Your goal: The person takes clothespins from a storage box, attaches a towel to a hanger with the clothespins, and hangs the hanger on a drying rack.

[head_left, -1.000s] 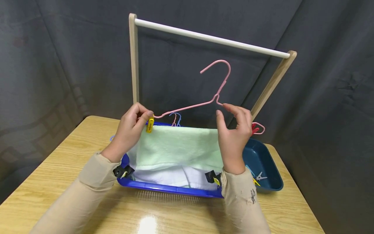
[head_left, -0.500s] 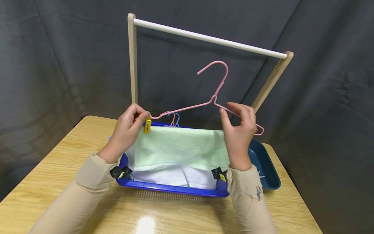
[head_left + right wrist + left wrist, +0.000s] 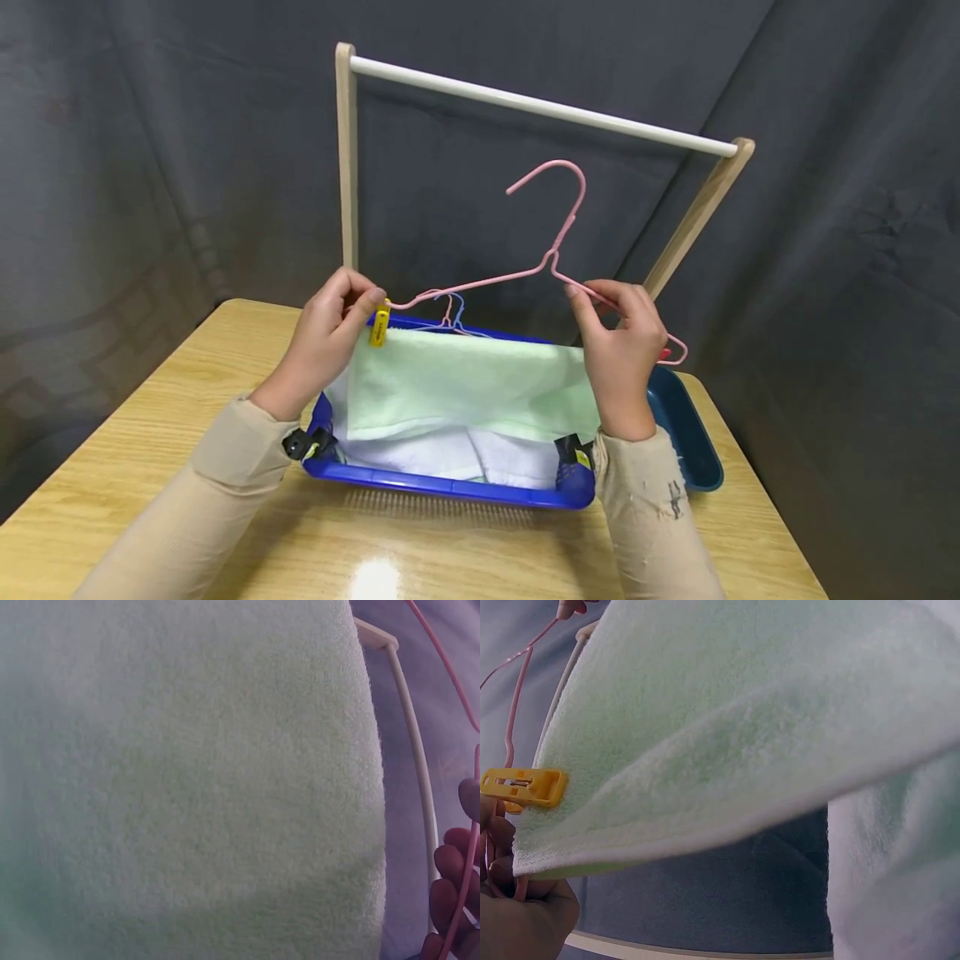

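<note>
A pink wire clothes hanger (image 3: 501, 276) is held up between both hands, its hook upward. Over its lower part hangs a folded pale green towel (image 3: 465, 383). My left hand (image 3: 326, 333) pinches the hanger's left end at the towel's corner, right beside a yellow clothespin (image 3: 379, 325) clipped there. In the left wrist view this clothespin (image 3: 526, 786) bites the towel's edge. With thumb and fingertips, my right hand (image 3: 622, 346) pinches the hanger's right shoulder wire. A bit of red clothespin (image 3: 664, 355) shows behind that hand, mostly hidden.
Below the towel stands a blue basket (image 3: 450, 486) with white cloth (image 3: 427, 454) in it. Small pink and blue hangers (image 3: 458, 310) lie at its back. A dark teal bin (image 3: 693, 442) stands right. Behind rises a wooden rack with a white bar (image 3: 540, 105).
My right hand has moved slightly right and down along the hanger; its thumb and fingertips, apart before, have closed on the wire. The left hand keeps its grip.
</note>
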`<state>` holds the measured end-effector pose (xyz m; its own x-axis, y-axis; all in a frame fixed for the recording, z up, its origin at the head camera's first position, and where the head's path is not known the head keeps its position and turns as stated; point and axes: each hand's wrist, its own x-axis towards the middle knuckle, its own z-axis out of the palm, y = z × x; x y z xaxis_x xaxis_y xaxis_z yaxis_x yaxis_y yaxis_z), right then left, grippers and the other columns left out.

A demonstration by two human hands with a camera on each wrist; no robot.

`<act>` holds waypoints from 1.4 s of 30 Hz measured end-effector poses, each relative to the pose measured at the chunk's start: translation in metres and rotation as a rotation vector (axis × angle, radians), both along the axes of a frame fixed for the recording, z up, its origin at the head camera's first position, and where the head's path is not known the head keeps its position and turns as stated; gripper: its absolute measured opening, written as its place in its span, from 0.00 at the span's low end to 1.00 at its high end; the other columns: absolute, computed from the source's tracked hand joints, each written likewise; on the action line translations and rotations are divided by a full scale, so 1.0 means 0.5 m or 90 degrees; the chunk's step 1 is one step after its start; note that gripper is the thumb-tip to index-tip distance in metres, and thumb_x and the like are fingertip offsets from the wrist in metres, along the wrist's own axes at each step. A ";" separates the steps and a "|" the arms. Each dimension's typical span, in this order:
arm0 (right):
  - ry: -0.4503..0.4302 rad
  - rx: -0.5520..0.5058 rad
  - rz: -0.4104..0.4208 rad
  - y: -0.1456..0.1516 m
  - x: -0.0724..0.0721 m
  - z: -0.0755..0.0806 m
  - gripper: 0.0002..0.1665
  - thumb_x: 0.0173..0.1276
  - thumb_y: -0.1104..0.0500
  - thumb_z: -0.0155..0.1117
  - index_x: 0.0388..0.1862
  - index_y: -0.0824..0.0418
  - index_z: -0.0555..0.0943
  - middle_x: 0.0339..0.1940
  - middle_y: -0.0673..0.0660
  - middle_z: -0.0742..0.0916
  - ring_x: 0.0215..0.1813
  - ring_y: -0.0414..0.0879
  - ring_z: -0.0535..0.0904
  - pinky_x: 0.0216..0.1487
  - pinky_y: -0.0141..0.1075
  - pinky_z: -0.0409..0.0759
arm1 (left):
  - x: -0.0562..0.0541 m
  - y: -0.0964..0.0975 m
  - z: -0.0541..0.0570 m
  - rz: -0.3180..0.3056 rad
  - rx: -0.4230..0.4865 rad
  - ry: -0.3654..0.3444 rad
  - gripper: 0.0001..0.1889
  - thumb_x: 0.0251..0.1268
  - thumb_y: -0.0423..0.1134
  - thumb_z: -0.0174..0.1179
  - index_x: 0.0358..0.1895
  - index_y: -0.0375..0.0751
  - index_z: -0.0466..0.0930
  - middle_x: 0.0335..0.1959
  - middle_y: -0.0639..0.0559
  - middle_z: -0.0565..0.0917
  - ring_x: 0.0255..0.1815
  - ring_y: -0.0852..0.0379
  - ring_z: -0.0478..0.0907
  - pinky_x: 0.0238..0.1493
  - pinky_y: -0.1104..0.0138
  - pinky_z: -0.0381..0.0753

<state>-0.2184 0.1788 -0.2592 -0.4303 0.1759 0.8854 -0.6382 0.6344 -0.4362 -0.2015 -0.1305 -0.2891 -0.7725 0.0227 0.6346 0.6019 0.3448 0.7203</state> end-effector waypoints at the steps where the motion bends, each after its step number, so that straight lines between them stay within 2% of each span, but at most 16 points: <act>1: 0.000 -0.004 0.001 0.000 0.000 -0.001 0.11 0.61 0.62 0.78 0.38 0.68 0.88 0.31 0.61 0.86 0.38 0.48 0.80 0.43 0.26 0.74 | -0.001 0.000 -0.001 0.002 -0.003 0.002 0.05 0.77 0.30 0.54 0.43 0.30 0.74 0.31 0.49 0.72 0.29 0.56 0.65 0.31 0.71 0.63; 8: 0.001 -0.023 0.009 0.002 -0.001 0.001 0.10 0.60 0.62 0.79 0.36 0.68 0.89 0.30 0.61 0.85 0.36 0.39 0.77 0.41 0.25 0.74 | -0.004 -0.007 -0.008 0.005 -0.001 0.008 0.08 0.80 0.34 0.52 0.44 0.29 0.71 0.33 0.42 0.76 0.32 0.58 0.70 0.34 0.73 0.67; 12: -0.001 -0.032 0.011 0.005 0.000 0.003 0.10 0.60 0.62 0.79 0.36 0.68 0.89 0.29 0.61 0.85 0.37 0.38 0.77 0.42 0.24 0.74 | -0.004 -0.012 -0.009 -0.005 0.007 -0.016 0.09 0.80 0.35 0.51 0.44 0.29 0.71 0.37 0.39 0.79 0.36 0.60 0.75 0.38 0.75 0.73; 16: -0.002 -0.036 0.007 0.008 0.002 0.003 0.10 0.60 0.62 0.79 0.36 0.67 0.89 0.30 0.61 0.86 0.37 0.36 0.77 0.42 0.26 0.75 | 0.002 -0.018 -0.008 -0.008 0.007 -0.044 0.11 0.81 0.38 0.51 0.47 0.30 0.71 0.41 0.41 0.79 0.40 0.58 0.75 0.41 0.75 0.74; 22: -0.008 -0.033 0.005 0.013 0.004 0.002 0.11 0.60 0.61 0.79 0.37 0.68 0.89 0.31 0.62 0.86 0.38 0.37 0.77 0.42 0.27 0.74 | 0.012 -0.037 -0.020 0.029 0.024 -0.056 0.12 0.82 0.39 0.50 0.50 0.31 0.71 0.45 0.46 0.79 0.40 0.56 0.74 0.40 0.74 0.72; 26: -0.018 -0.038 0.005 0.016 0.005 0.004 0.13 0.62 0.60 0.78 0.37 0.69 0.88 0.31 0.63 0.85 0.37 0.45 0.78 0.42 0.28 0.72 | 0.016 -0.055 -0.041 0.072 0.023 -0.080 0.14 0.83 0.41 0.48 0.52 0.30 0.70 0.50 0.43 0.78 0.47 0.59 0.72 0.48 0.73 0.71; 28: -0.018 -0.042 0.003 0.017 0.007 0.006 0.13 0.62 0.60 0.78 0.37 0.70 0.88 0.31 0.64 0.85 0.37 0.49 0.77 0.41 0.28 0.71 | 0.018 -0.064 -0.050 0.095 0.023 -0.094 0.15 0.83 0.42 0.47 0.53 0.29 0.69 0.52 0.41 0.77 0.51 0.58 0.70 0.50 0.71 0.69; 33: -0.007 -0.050 -0.008 0.020 0.010 0.011 0.11 0.61 0.61 0.78 0.36 0.69 0.89 0.29 0.62 0.84 0.36 0.44 0.76 0.39 0.27 0.69 | 0.023 -0.086 -0.062 0.128 0.010 -0.137 0.19 0.83 0.45 0.46 0.57 0.28 0.66 0.54 0.39 0.74 0.56 0.51 0.68 0.53 0.63 0.68; 37: -0.002 -0.054 -0.009 0.023 0.012 0.015 0.10 0.61 0.62 0.79 0.35 0.69 0.89 0.29 0.62 0.84 0.36 0.39 0.75 0.39 0.26 0.70 | 0.025 -0.102 -0.071 0.121 -0.018 -0.176 0.20 0.83 0.46 0.46 0.58 0.28 0.64 0.53 0.37 0.72 0.56 0.45 0.67 0.54 0.56 0.68; 42: -0.003 -0.053 -0.018 0.027 0.016 0.023 0.11 0.61 0.61 0.78 0.36 0.69 0.89 0.30 0.63 0.84 0.36 0.41 0.76 0.38 0.27 0.70 | 0.025 -0.120 -0.092 0.096 -0.054 -0.226 0.19 0.84 0.44 0.45 0.57 0.27 0.65 0.55 0.33 0.72 0.58 0.37 0.68 0.56 0.49 0.68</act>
<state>-0.2106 0.1924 -0.2475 -0.4281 0.2610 0.8652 -0.6187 0.6132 -0.4912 -0.1891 -0.1904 -0.3351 -0.9420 -0.0674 0.3287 0.2589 0.4773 0.8398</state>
